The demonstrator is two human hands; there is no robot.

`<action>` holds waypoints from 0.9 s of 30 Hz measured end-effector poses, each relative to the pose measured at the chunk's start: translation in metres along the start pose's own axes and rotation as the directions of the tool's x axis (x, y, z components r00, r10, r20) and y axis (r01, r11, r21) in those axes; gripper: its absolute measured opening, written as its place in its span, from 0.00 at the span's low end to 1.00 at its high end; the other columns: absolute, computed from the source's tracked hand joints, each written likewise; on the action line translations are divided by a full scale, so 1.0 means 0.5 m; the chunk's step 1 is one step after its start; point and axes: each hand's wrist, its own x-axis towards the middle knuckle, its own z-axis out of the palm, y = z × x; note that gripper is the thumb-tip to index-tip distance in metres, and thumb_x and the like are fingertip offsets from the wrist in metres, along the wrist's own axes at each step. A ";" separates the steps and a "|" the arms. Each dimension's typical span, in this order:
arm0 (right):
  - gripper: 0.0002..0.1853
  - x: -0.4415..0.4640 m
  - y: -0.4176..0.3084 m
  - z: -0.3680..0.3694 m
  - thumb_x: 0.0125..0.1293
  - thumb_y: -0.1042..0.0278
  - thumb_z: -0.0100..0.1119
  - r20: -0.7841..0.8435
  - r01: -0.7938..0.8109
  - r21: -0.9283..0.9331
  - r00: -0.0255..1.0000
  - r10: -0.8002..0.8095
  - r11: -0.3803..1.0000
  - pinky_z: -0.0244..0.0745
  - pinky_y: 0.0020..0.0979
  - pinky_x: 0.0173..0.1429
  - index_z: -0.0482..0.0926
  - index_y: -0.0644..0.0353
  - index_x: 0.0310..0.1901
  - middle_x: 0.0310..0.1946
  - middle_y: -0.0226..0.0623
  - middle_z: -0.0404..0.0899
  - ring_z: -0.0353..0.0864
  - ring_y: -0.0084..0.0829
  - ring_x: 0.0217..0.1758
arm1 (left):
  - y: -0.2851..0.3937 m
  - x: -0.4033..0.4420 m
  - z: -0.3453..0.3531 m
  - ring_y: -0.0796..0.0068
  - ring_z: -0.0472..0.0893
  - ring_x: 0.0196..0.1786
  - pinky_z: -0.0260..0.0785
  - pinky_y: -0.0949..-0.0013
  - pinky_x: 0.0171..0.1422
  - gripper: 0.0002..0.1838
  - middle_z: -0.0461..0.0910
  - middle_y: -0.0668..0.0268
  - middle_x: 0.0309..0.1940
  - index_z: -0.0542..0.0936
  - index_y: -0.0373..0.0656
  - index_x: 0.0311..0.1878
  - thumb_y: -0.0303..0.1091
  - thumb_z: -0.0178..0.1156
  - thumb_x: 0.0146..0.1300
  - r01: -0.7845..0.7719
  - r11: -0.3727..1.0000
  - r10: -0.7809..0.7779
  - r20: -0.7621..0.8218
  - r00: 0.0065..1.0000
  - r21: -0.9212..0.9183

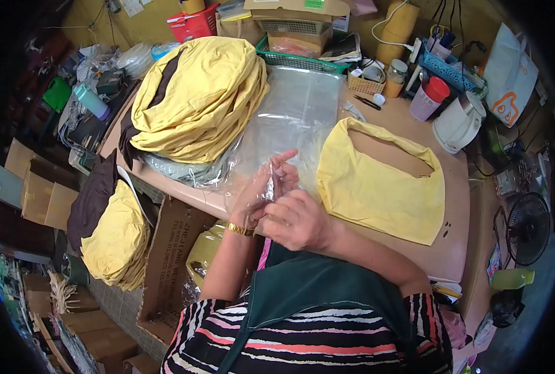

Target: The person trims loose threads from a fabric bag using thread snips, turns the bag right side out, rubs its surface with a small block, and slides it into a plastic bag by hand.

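Thin clear plastic bag [239,181] film covers my left hand [260,192], whose fingers stretch upward inside or behind it. A gold watch [240,229] is on that wrist. Close beside it, my right hand [299,219] has its fingers curled and pinched on the plastic near the left palm. To the right of both hands, a yellow cloth bag [383,196] lies flat on the table, its handle opening facing away from me. Just beyond the hands is a stack of flat clear plastic bags [296,103].
A tall pile of yellow cloth bags [196,100] stands at the table's left. More yellow and dark cloth [115,249] hangs beside the table, near an open cardboard box [171,262]. A kettle [458,121], a pink cup [424,106] and baskets line the back; a fan [528,227] stands right.
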 end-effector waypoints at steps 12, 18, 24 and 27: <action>0.13 -0.074 0.023 -0.073 0.46 0.75 0.64 0.147 -0.124 0.135 0.984 0.104 0.983 0.75 0.37 0.40 0.77 0.59 0.37 0.37 0.40 0.77 0.79 0.40 0.37 | -0.084 0.077 -0.131 0.49 0.49 0.78 0.38 0.36 0.76 0.35 0.50 0.49 0.76 0.57 0.45 0.74 0.51 0.52 0.68 0.201 -0.540 0.293 -0.041 0.955 0.818; 0.08 -0.191 0.092 -0.200 0.52 0.83 0.61 -0.069 -0.582 -0.180 0.812 0.580 0.793 0.75 0.35 0.40 0.77 0.63 0.34 0.32 0.41 0.76 0.78 0.39 0.33 | -0.046 0.066 -0.139 0.48 0.53 0.77 0.37 0.36 0.76 0.29 0.61 0.54 0.72 0.68 0.44 0.65 0.46 0.60 0.64 0.089 -0.248 0.369 0.009 0.929 0.965; 0.06 -0.235 0.055 -0.213 0.60 0.83 0.57 0.081 -0.858 0.216 0.492 0.867 0.467 0.76 0.26 0.39 0.78 0.66 0.38 0.32 0.40 0.77 0.81 0.30 0.34 | -0.068 0.124 -0.194 0.47 0.74 0.61 0.58 0.44 0.68 0.12 0.80 0.56 0.51 0.81 0.39 0.38 0.39 0.61 0.63 -0.046 -0.245 0.602 0.189 0.776 0.968; 0.11 -0.147 0.024 -0.143 0.62 0.80 0.57 0.676 -0.844 0.464 0.534 0.508 0.271 0.76 0.28 0.52 0.78 0.67 0.47 0.40 0.44 0.80 0.82 0.34 0.44 | -0.048 0.161 -0.180 0.48 0.77 0.50 0.65 0.53 0.60 0.13 0.80 0.55 0.45 0.81 0.37 0.35 0.38 0.57 0.67 0.067 -0.061 0.633 -0.013 0.774 0.996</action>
